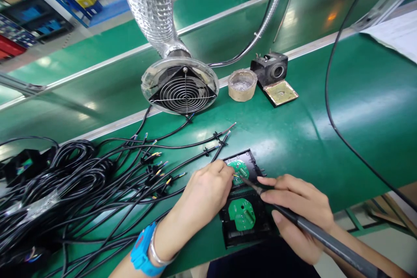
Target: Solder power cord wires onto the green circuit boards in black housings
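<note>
My right hand [302, 204] is wrapped round a soldering iron [312, 228], whose tip rests at the upper green circuit board [237, 167]. My left hand [208, 184] is closed at that board's left side, and a thin yellowish wire [235, 175] sticks out from its fingertips. The fingers hide most of what they pinch. The upper board sits in a black plastic housing [250, 156]. Just below, a second green board [241, 215] lies in another black housing [230, 241].
Many black cables [127, 200] with stripped ends cover the left bench. A fume extractor fan [185, 91] hangs behind the boards. Beyond stand a round solder pot [241, 91] and an iron stand [270, 69] with a sponge [280, 93]. A black cord [329, 108] droops at the right.
</note>
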`<action>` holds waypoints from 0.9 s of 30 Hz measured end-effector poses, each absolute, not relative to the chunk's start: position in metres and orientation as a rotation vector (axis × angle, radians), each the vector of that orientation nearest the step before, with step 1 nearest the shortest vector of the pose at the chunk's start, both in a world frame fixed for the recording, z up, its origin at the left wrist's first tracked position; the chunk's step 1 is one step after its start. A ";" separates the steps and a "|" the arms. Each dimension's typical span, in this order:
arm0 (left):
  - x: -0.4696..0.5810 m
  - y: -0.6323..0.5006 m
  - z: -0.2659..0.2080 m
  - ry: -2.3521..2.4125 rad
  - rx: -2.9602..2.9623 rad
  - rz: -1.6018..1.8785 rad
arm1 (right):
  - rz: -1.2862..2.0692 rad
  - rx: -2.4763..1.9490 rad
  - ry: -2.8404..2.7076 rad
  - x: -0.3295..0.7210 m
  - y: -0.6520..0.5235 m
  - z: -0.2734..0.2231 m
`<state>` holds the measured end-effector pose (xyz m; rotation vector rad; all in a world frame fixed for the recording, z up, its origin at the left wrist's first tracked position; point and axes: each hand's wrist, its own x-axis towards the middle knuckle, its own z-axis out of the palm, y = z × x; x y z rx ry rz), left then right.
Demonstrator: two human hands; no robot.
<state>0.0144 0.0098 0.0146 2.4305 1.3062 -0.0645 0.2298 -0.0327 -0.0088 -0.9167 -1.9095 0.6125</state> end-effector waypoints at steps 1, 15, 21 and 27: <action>0.015 0.009 0.015 1.334 2.441 -0.083 | 0.629 -0.914 -1.902 0.230 -0.033 -0.009; 0.021 0.008 0.016 1.508 2.156 0.056 | 0.573 -0.898 -1.857 0.225 -0.027 -0.004; 0.015 0.010 0.018 1.344 2.309 -0.032 | 0.576 -0.859 -1.863 0.226 -0.026 -0.006; 0.014 0.008 0.013 1.336 2.496 -0.060 | 0.564 -0.834 -1.867 0.224 -0.026 -0.007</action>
